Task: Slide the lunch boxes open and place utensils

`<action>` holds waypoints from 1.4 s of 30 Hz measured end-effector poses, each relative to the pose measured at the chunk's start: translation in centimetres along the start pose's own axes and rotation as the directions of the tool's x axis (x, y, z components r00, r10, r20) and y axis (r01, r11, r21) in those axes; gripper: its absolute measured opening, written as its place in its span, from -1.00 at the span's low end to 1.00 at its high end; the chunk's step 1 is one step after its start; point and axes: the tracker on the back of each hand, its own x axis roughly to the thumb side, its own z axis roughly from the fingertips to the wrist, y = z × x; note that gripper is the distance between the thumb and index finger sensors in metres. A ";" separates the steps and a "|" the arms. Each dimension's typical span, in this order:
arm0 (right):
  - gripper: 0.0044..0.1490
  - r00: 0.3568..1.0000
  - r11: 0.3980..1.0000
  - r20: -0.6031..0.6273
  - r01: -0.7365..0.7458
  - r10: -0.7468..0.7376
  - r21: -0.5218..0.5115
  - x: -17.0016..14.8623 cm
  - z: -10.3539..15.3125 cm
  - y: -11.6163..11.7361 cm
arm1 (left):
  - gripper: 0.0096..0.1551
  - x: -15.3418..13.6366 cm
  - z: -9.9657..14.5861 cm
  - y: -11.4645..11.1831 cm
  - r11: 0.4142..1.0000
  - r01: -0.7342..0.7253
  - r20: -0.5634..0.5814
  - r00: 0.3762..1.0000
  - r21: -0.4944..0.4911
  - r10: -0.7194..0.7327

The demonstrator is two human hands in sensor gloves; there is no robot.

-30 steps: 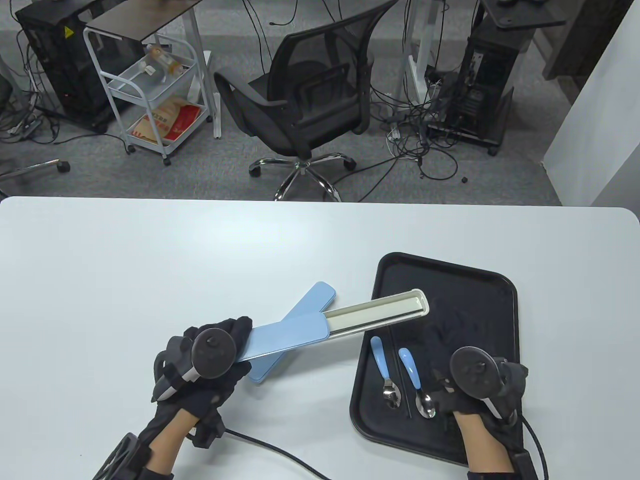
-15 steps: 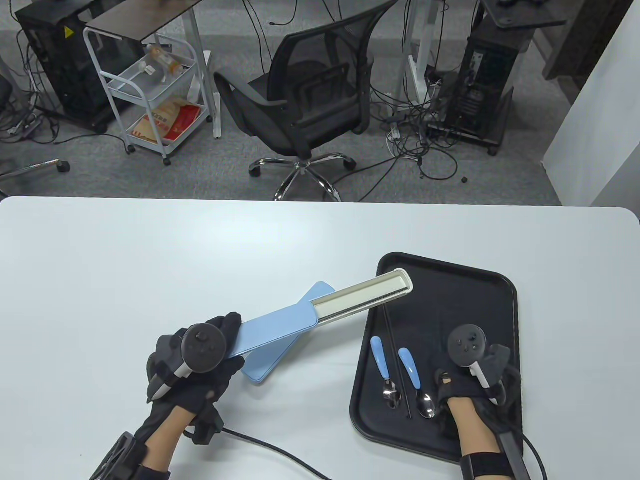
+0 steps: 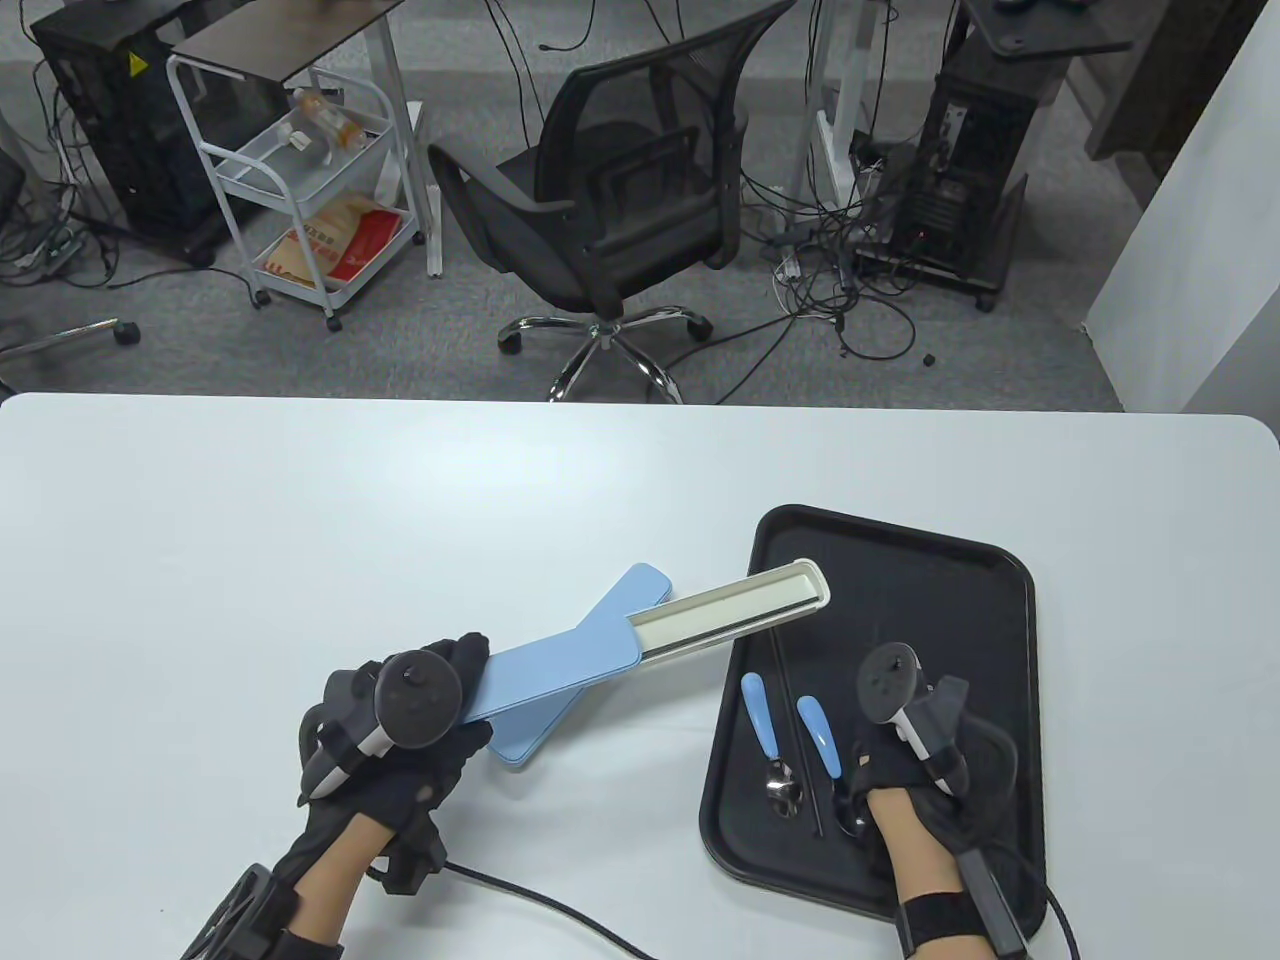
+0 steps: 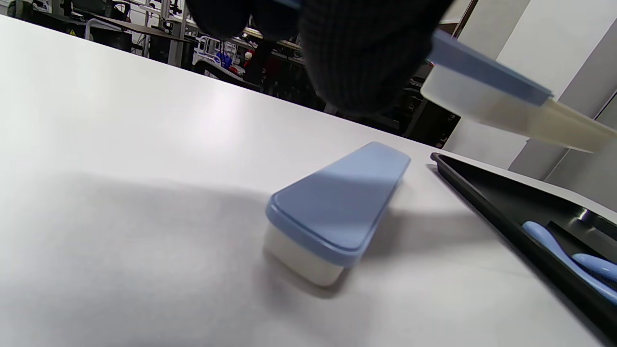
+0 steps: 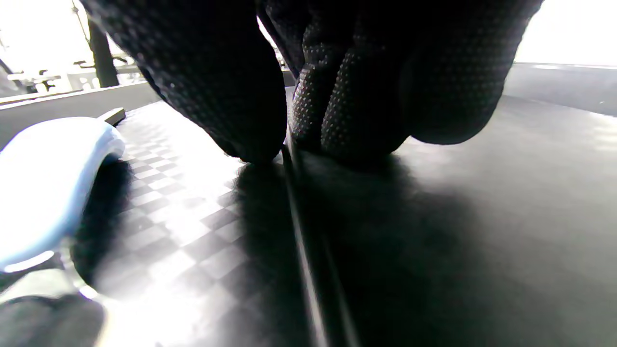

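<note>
My left hand grips the near end of a long utensil box and holds it above the table. Its blue lid is slid back toward my hand, and the cream tray part reaches over the black tray's left edge. In the left wrist view, fingers hold that box at the top. A second, closed blue box lies under it on the table. My right hand is low on the black tray, its fingertips pinching a thin dark chopstick. Two blue-handled spoons lie beside it.
A thin dark chopstick lies between the two spoons. The black tray sits at the table's right front. Glove cables trail off the near edge behind both wrists. An office chair stands beyond the table's far edge.
My right hand has moved left and down onto the tray beside the spoons. The open box in my left hand has swung slightly away from me and to the left.
</note>
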 end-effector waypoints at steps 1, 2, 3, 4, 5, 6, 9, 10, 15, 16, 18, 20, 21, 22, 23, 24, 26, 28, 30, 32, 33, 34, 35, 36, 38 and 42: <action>-0.13 1.000 1.000 0.000 -0.011 0.011 -0.006 0.0 0.0 0.0 | 0.01 0.0 0.0 0.0 1.000 0.002 0.002 1.000 -0.001 -0.002; -0.14 1.000 1.000 -0.002 -0.016 0.016 -0.019 0.1 0.0 0.1 | 0.01 0.1 0.0 0.0 1.000 0.003 0.004 1.000 -0.002 -0.003; -0.16 1.000 0.999 0.002 -0.029 0.029 -0.029 0.1 0.0 0.2 | 0.01 0.1 0.0 -0.1 1.000 0.004 0.005 1.000 -0.004 -0.004; -0.17 0.999 0.999 0.003 -0.033 0.033 -0.030 0.2 0.0 0.3 | 0.01 0.1 0.0 -0.1 1.000 0.006 0.006 1.000 -0.005 -0.006; -0.18 0.999 0.999 0.006 -0.034 0.034 -0.029 0.2 -0.1 0.4 | 0.01 0.1 0.0 -0.1 1.000 0.007 0.006 1.000 -0.005 -0.007; -0.17 0.999 0.998 0.012 -0.033 0.034 -0.046 0.0 0.0 0.5 | 0.01 0.1 0.0 -0.1 1.000 0.009 0.006 1.000 -0.008 -0.009; -0.17 0.999 0.998 0.041 -0.006 0.008 -0.066 -0.6 0.1 0.6 | 0.01 0.2 0.1 -0.3 1.000 0.012 0.007 1.000 -0.013 -0.012; -0.16 0.999 0.997 0.040 0.033 -0.030 -0.070 -1.0 0.0 0.6 | 0.01 0.2 0.1 -0.3 1.000 0.015 0.008 1.000 -0.015 -0.015; -0.16 0.972 0.971 0.007 0.236 -0.235 -0.050 -3.0 -0.4 -0.1 | 0.01 0.3 0.1 -0.3 1.000 0.012 0.010 1.000 -0.007 -0.012; -0.16 0.963 0.962 0.006 0.269 -0.269 -0.051 -3.3 -0.5 -0.5 | 0.02 0.2 0.1 -0.3 1.000 0.008 0.011 1.000 0.001 -0.008; -0.19 0.943 0.940 0.009 0.332 -0.332 -0.083 -3.9 -0.4 -1.3 | 0.01 0.1 0.0 -0.2 1.000 -0.003 0.012 1.000 0.010 0.003; -0.27 0.917 0.913 0.000 0.398 -0.400 -0.090 -4.3 -0.4 -2.1 | 0.01 0.0 0.0 -0.1 1.000 -0.015 0.011 1.000 0.016 0.014; -0.30 0.901 0.897 0.003 0.433 -0.435 -0.089 -4.6 -0.3 -2.4 | 0.01 -0.1 0.0 -0.1 1.000 -0.019 0.010 1.000 0.015 0.019; -0.34 0.882 0.878 -0.001 0.469 -0.471 -0.097 -4.9 -0.2 -2.6 | 0.01 -0.1 0.0 -0.1 1.000 -0.021 0.010 1.000 0.014 0.021; -0.36 0.857 0.853 -0.012 0.511 -0.515 -0.104 -5.2 -0.2 -3.0 | 0.01 -0.2 -0.1 -0.2 1.000 -0.024 0.008 1.000 0.013 0.024; -0.37 0.833 0.829 -0.024 0.547 -0.553 -0.115 -5.6 -0.1 -3.2 | 0.01 -0.4 -0.1 -0.2 1.000 -0.027 0.006 1.000 0.009 0.027; -0.39 0.785 0.779 -0.005 0.615 -0.620 -0.122 -6.2 -0.2 -3.7 | 0.01 -0.5 -0.2 -0.3 0.999 -0.032 0.004 0.999 0.003 0.032; -0.40 0.741 0.736 -0.008 0.665 -0.671 -0.126 -6.8 -0.1 -4.0 | 0.01 -0.5 -0.2 -0.3 0.999 -0.033 0.004 0.999 0.002 0.033; -0.41 0.699 0.693 0.009 0.710 -0.715 -0.127 -7.4 -0.2 -4.2 | 0.01 -0.5 -0.2 -0.4 0.999 -0.034 0.006 0.999 0.003 0.034; -0.42 0.657 0.650 0.019 0.749 -0.753 -0.132 -7.9 -0.2 -4.4 | 0.01 -0.5 -0.3 -0.4 0.999 -0.033 0.009 0.999 0.006 0.033; -0.42 0.640 0.631 0.034 0.764 -0.768 -0.135 -8.1 -0.2 -4.5 | 0.01 -0.5 -0.3 -0.4 0.999 -0.032 0.011 0.999 0.006 0.032; -0.43 0.623 0.612 0.042 0.777 -0.781 -0.146 -8.3 -0.2 -4.7 | 0.01 -0.5 -0.3 -0.4 1.000 -0.030 0.012 0.999 0.006 0.030; -0.43 0.609 0.597 0.049 0.788 -0.792 -0.150 -8.5 -0.1 -4.8 | 0.01 -0.5 -0.3 -0.5 1.000 -0.026 0.013 1.000 0.004 0.026; -0.44 0.598 0.584 0.067 0.797 -0.799 -0.154 -8.6 -0.1 -5.0 | 0.02 -0.5 -0.3 -0.5 1.000 -0.024 0.014 1.000 0.003 0.023; -0.44 0.580 0.564 0.082 0.811 -0.811 -0.159 -8.8 0.0 -5.3 | 0.02 -0.4 -0.3 -0.6 1.000 -0.018 0.014 1.000 -0.001 0.018; -0.46 0.569 0.543 0.132 0.818 -0.811 -0.190 -8.9 0.5 -6.0 | 0.01 -0.3 -0.3 -0.7 1.000 -0.003 0.019 1.000 -0.005 0.003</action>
